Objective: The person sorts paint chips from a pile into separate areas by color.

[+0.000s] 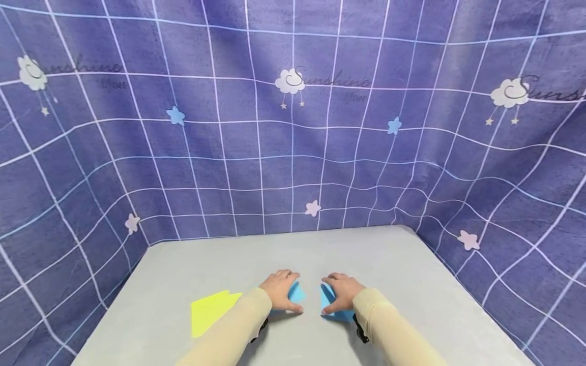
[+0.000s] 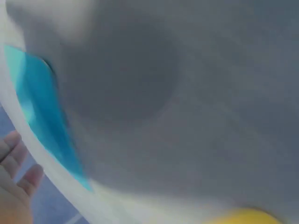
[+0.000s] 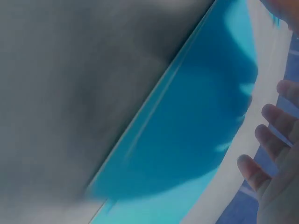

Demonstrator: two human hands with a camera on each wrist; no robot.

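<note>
My left hand hovers over a blue paper piece, thumb and fingers spread apart. Opposite it, my right hand lies over another blue paper piece, which looks folded or creased, with its thumb and fingers likewise spread. A narrow gap of tabletop separates the two pieces. In the left wrist view, loosely extended fingers show beside the blue paper. Extended fingers also appear in the right wrist view, beside a larger stretch of blue paper under shadow. The palms hide part of both pieces.
A yellow paper piece lies on the light grey tabletop, left of my left forearm and partly behind it. Purple-blue gridded curtain surrounds the back and sides. Black straps sit at both wrists.
</note>
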